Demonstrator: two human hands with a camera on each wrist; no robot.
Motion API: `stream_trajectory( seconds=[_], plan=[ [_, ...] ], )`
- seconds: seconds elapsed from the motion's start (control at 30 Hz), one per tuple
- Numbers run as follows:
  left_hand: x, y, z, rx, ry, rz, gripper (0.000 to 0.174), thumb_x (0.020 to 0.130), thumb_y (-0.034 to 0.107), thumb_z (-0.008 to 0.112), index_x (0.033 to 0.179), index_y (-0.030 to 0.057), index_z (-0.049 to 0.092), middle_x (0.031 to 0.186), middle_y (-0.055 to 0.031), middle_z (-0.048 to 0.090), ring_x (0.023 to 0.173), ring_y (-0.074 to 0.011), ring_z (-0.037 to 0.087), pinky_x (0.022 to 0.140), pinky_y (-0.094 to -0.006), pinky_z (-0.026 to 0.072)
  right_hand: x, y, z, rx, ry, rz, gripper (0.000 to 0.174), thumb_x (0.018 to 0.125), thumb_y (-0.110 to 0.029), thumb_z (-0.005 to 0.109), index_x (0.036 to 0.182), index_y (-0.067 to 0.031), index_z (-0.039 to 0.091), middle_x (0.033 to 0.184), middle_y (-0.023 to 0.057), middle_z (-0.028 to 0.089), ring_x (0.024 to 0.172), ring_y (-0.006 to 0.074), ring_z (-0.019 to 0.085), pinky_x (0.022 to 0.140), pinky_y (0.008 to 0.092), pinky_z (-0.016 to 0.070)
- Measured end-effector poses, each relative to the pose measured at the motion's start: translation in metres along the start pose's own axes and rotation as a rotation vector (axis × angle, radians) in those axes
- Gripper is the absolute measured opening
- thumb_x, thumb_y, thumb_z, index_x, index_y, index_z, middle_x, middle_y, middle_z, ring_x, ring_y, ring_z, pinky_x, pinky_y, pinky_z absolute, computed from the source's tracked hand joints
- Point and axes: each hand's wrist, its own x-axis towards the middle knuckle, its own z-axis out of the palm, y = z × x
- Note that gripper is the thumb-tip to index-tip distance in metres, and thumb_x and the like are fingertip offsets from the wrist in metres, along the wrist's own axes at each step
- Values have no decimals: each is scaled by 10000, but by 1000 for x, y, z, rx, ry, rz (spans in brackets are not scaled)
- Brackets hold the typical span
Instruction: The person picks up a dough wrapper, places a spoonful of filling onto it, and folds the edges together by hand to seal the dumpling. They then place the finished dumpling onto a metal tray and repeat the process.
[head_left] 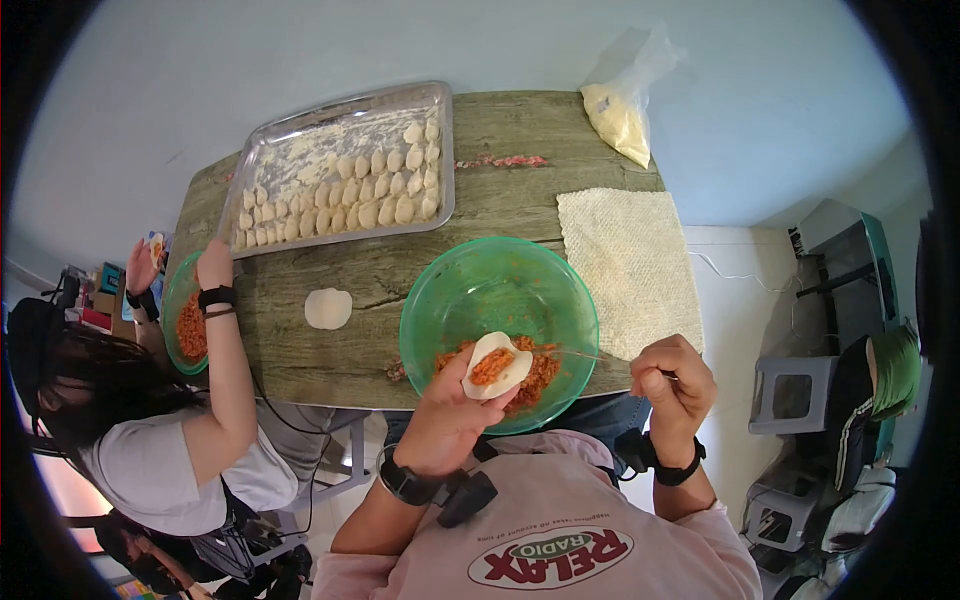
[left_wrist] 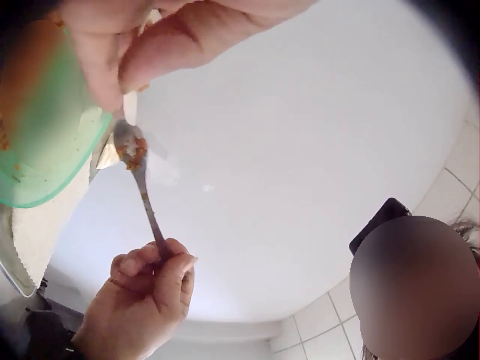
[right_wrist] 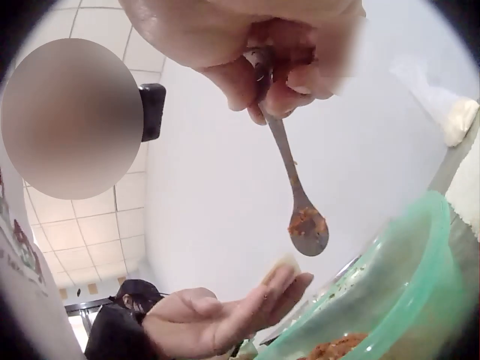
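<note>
My left hand (head_left: 445,425) holds a round dumpling wrapper (head_left: 510,376) over the green bowl (head_left: 480,262), with orange-red filling (head_left: 492,367) heaped in its middle. In the left wrist view the edge of the wrapper (left_wrist: 130,109) shows between thumb and fingers. To the right of the bowl, my right hand (head_left: 675,385) grips a metal spoon (right_wrist: 283,150) by its handle. Bits of filling cling to the spoon's head, which is close to the wrapper in the left wrist view. More filling (head_left: 540,385) lies in the near part of the bowl.
A metal tray (head_left: 447,165) holds rows of dumplings at the back left. One bare wrapper (head_left: 328,309) lies on the table (head_left: 510,215). A woven cloth (head_left: 635,265) and a bag of pale contents (head_left: 617,120) are at right. Another person (head_left: 170,440) sits left beside a second green bowl (head_left: 180,285).
</note>
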Motion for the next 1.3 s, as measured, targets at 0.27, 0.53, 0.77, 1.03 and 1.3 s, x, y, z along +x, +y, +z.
stream_trajectory(
  seconds=[0.27, 0.53, 0.77, 1.03, 1.3],
  plan=[
    [-3, 6, 7, -36, 41, -5, 619, 842, -66, 525, 1386, -7, 236, 1335, -171, 414, 1200, -279, 474, 1007, -355, 414, -17, 20, 26, -276, -381, -29, 230, 681, -88, 742, 893, -58, 659, 749, 80, 551, 671, 239, 555, 578, 322, 442],
    [-5, 4, 12, 107, 93, -14, 539, 858, 6, 570, 1343, -19, 335, 1246, -171, 508, 1088, -252, 567, 873, -295, 506, 3, 2, 7, -163, -803, 66, 537, 584, -198, 805, 1085, -110, 633, 899, 80, 525, 787, 246, 552, 645, 319, 456],
    [-6, 3, 17, 196, 30, 35, 456, 837, 55, 631, 1260, -13, 473, 1091, -98, 616, 958, -166, 614, 802, -270, 513, -1, 7, 18, 13, -479, 266, 413, 711, -114, 753, 1098, -58, 620, 925, 88, 572, 783, 154, 578, 665, 258, 479],
    [-5, -3, 31, 266, 29, 135, 444, 797, 133, 692, 1185, -20, 539, 1015, -97, 635, 843, -143, 618, 753, -259, 513, -9, 5, 36, 454, -302, 365, 303, 780, -49, 695, 1064, 24, 617, 963, 87, 602, 851, 147, 606, 727, 250, 504],
    [-6, -7, 32, 279, 25, 136, 427, 805, 125, 687, 1168, -42, 535, 1017, -127, 637, 865, -173, 636, 777, -290, 533, -12, 1, 34, 585, -229, 498, 178, 794, -26, 674, 957, 36, 643, 886, 73, 627, 784, 123, 605, 705, 238, 499]
  ],
)
